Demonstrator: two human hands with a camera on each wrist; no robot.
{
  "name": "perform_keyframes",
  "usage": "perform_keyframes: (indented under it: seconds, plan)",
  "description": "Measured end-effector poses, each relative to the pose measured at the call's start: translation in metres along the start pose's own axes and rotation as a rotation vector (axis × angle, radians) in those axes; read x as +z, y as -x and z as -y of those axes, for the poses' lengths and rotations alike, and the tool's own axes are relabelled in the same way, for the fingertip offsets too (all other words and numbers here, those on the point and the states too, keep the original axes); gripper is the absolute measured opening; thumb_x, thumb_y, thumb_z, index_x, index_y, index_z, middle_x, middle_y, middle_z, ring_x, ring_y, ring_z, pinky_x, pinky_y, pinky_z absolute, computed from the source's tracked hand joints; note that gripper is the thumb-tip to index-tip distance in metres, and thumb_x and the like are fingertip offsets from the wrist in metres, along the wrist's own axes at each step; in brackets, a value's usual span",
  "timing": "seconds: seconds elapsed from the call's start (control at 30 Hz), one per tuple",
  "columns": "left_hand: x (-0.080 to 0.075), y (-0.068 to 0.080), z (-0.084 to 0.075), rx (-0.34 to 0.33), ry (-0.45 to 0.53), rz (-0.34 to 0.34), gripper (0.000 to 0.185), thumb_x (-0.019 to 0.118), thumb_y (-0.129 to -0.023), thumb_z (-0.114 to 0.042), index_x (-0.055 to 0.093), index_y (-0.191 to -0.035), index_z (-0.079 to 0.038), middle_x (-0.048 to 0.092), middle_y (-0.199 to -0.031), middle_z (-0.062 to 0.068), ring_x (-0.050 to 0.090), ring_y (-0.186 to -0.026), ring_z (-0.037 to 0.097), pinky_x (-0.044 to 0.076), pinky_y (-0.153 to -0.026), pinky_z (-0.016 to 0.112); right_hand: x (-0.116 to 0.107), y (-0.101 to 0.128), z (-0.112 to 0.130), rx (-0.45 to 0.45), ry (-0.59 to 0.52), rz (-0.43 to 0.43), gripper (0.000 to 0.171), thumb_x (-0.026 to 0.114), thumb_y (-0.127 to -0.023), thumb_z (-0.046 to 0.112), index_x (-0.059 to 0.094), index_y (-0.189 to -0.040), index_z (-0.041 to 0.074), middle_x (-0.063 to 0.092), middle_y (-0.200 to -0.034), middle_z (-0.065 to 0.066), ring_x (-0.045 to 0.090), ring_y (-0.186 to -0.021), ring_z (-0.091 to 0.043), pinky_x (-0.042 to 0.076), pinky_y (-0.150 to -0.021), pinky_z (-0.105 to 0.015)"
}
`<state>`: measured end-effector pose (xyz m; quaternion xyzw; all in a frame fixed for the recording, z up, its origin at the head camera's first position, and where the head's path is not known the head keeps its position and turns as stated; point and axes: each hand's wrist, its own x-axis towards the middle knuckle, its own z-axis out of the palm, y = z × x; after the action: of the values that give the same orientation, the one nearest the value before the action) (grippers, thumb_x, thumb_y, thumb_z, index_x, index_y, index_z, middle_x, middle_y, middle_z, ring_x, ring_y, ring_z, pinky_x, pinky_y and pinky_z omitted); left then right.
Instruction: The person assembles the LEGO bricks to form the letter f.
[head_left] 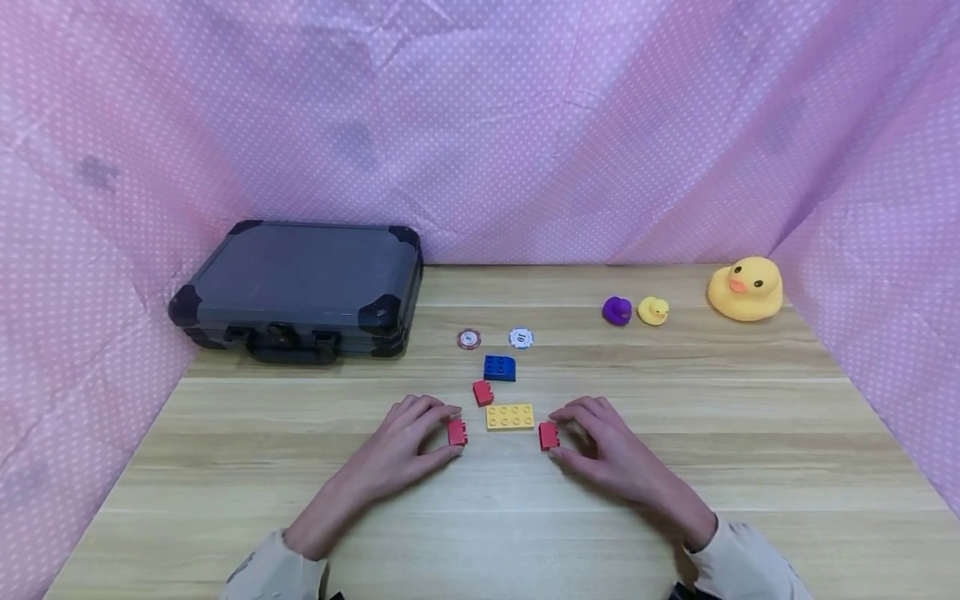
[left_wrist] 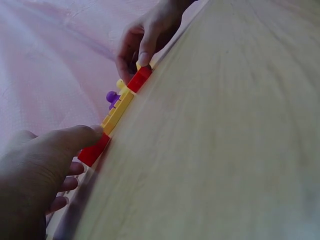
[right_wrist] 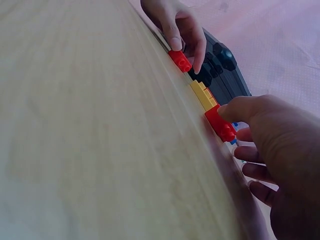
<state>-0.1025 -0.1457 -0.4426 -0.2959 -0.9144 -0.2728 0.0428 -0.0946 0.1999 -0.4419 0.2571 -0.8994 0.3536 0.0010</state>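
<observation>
On the left, a small red toy brick (head_left: 457, 432) sits between the thumb and index finger of my left hand (head_left: 408, 442), pinched from its near and far sides. My right hand (head_left: 611, 450) pinches a second small red brick (head_left: 549, 437) the same way, its thumb (right_wrist: 235, 107) against the brick. A yellow eight-stud brick (head_left: 510, 417) lies flat between the hands, apart from both held bricks in the head view. Just behind its left end lies a third red brick (head_left: 483, 393), tilted, with a blue brick (head_left: 500, 368) farther back.
Two poker chips, one red-rimmed (head_left: 468, 338) and one blue-rimmed (head_left: 521, 337), lie beyond the bricks. A dark case (head_left: 300, 275) stands at back left. A purple duck (head_left: 617, 311), a small yellow duck (head_left: 653, 311) and a large yellow duck (head_left: 746, 289) sit at back right, before a pink dotted cloth (head_left: 510, 133).
</observation>
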Motion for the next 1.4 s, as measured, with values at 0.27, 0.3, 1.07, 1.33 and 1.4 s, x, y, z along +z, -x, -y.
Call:
perform_keyframes:
  seconds: [0.27,0.3,1.07,1.33,1.4]
  plan:
    - [0.0011,-0.0011,-0.0015,-0.002,-0.007,-0.010,0.045,0.079,-0.093,-0.039,0.069,-0.130,-0.016,0.064,-0.121,-0.003,0.054,-0.116,0.018,0.045,-0.103,0.046,0.0007,-0.0006,-0.0002,-0.017,0.023,-0.011,0.033,0.082,-0.091,0.028,0.068,-0.122,0.025,0.059,-0.120,0.013,0.047,-0.108,-0.012,0.047,-0.085,-0.033]
    - [0.0011,-0.0013,-0.0017,-0.004,-0.007,-0.008,0.044,0.079,-0.093,-0.039,0.069,-0.130,-0.016,0.064,-0.121,-0.004,0.054,-0.116,0.018,0.045,-0.103,0.046,0.0007,-0.0007,-0.0002,-0.018,0.026,-0.014,0.033,0.082,-0.091,0.027,0.069,-0.121,0.025,0.059,-0.120,0.013,0.047,-0.109,-0.012,0.048,-0.085,-0.034]
    - [0.0053,-0.0038,-0.0035,0.034,-0.011,-0.018,0.036,0.078,-0.094,-0.034,0.071,-0.124,-0.015,0.065,-0.117,-0.003,0.055,-0.112,0.016,0.048,-0.099,0.041,0.0017,-0.0013,-0.0010,-0.017,0.007,-0.007,0.027,0.081,-0.093,0.030,0.068,-0.117,0.028,0.058,-0.115,0.015,0.047,-0.103,-0.011,0.046,-0.080,-0.030]
    - [0.0067,-0.0038,-0.0045,0.024,0.042,-0.028,0.034,0.080,-0.093,-0.031,0.070,-0.123,-0.018,0.064,-0.117,-0.007,0.055,-0.112,0.012,0.049,-0.099,0.041,0.0004,-0.0013,0.0004,-0.006,-0.013,0.001,0.028,0.080,-0.093,0.033,0.067,-0.117,0.029,0.059,-0.111,0.016,0.048,-0.099,-0.011,0.045,-0.078,-0.029]
    - [0.0070,-0.0038,-0.0054,0.014,0.070,-0.021,0.034,0.080,-0.093,-0.031,0.070,-0.123,-0.018,0.064,-0.117,-0.008,0.055,-0.112,0.011,0.049,-0.098,0.041,-0.0001,-0.0011,0.0007,-0.002,-0.013,0.000,0.028,0.080,-0.093,0.034,0.067,-0.116,0.029,0.059,-0.111,0.017,0.049,-0.100,-0.010,0.046,-0.079,-0.030]
